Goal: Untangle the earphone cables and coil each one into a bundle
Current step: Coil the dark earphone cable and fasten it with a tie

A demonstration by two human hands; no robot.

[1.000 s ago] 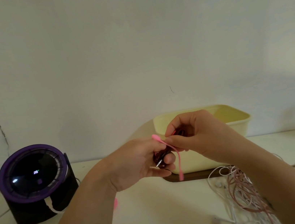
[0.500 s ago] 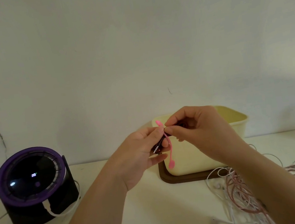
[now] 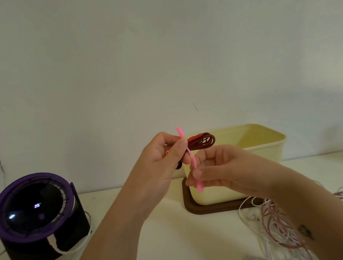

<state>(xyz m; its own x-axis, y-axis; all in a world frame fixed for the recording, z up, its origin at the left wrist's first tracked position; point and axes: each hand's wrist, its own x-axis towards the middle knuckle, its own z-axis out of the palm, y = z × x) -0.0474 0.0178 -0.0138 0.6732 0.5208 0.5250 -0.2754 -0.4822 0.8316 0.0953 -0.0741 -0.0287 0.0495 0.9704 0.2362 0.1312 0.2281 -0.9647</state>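
Observation:
My left hand [image 3: 163, 159] pinches a coiled dark red earphone cable bundle [image 3: 203, 141], whose loops stick out to the right above the box. A pink silicone tie [image 3: 191, 160] crosses the bundle, one end pointing up past my left thumb and the other hanging down. My right hand [image 3: 214, 172] sits just below, its fingers closed on the lower part of the tie. A tangle of white and pinkish-brown earphone cables [image 3: 274, 225] lies on the table at the lower right, partly hidden by my right forearm.
A pale yellow open box [image 3: 263, 150] stands on a dark brown tray [image 3: 190, 206] behind my hands. A black and purple round fan [image 3: 32, 211] with a white cable stands at the left. A white wall rises close behind the table.
Both hands rose. The red bundle now sticks out to the right of my left hand. My right hand dropped from above the bundle to below it, pulling the tie's lower end down.

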